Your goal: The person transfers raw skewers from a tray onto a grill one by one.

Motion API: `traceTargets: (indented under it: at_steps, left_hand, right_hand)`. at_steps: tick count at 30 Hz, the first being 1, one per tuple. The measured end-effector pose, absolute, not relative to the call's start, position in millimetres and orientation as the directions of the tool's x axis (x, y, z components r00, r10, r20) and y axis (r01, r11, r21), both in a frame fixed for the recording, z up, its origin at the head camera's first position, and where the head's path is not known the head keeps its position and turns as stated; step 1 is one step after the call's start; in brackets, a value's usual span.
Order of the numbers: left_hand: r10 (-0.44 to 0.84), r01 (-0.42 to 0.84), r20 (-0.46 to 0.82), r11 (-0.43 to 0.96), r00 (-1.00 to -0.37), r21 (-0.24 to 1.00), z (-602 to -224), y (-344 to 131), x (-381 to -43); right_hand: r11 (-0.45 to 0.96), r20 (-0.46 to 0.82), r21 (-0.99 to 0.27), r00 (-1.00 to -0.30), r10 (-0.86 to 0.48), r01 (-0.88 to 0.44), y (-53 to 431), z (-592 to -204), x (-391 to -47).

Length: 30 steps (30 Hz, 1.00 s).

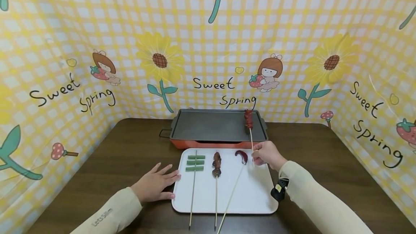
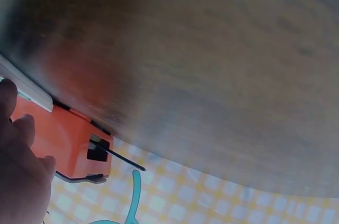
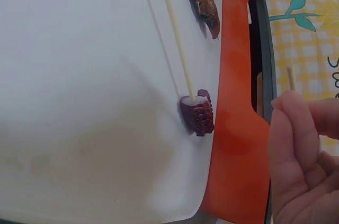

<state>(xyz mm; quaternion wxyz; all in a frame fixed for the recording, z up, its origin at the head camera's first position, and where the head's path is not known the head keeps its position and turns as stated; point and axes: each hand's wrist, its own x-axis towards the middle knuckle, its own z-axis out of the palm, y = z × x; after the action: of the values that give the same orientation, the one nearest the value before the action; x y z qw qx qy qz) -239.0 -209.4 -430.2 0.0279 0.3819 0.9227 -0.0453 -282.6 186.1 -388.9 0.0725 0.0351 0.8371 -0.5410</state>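
My right hand (image 1: pixel 269 155) pinches the wooden stick of a red meat skewer (image 1: pixel 248 119), whose meat overlaps the right end of a dark griddle plate (image 1: pixel 208 125). In the right wrist view the stick's end (image 3: pixel 291 78) pokes out from between thumb and fingers. With fingers spread, my left hand (image 1: pixel 155 185) rests at the left edge of a white tray (image 1: pixel 256 198). On that tray lie a skewer of green vegetable pieces (image 1: pixel 195 163), a brown meat skewer (image 1: pixel 216 165) and a purple octopus-tentacle skewer (image 1: pixel 242 157), their sticks reaching past its front edge.
The griddle has an orange base (image 1: pixel 185 143) and a wire handle (image 1: pixel 164 133) at its left, right behind the tray. Everything stands on a dark wooden table (image 1: pixel 130 147). A yellow checked cloth (image 1: pixel 208 46) hangs around the back and sides.
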Motion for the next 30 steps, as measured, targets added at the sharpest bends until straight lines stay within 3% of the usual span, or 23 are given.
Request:
traceTargets:
  at_steps: [30]
  left_hand:
    - [0.731,0.726,-0.059,0.658,-0.679,-0.201,-425,-206,-237]
  right_hand:
    - [0.337,-0.199,-0.924,-0.980,-0.012,0.183,177,-395,-295]
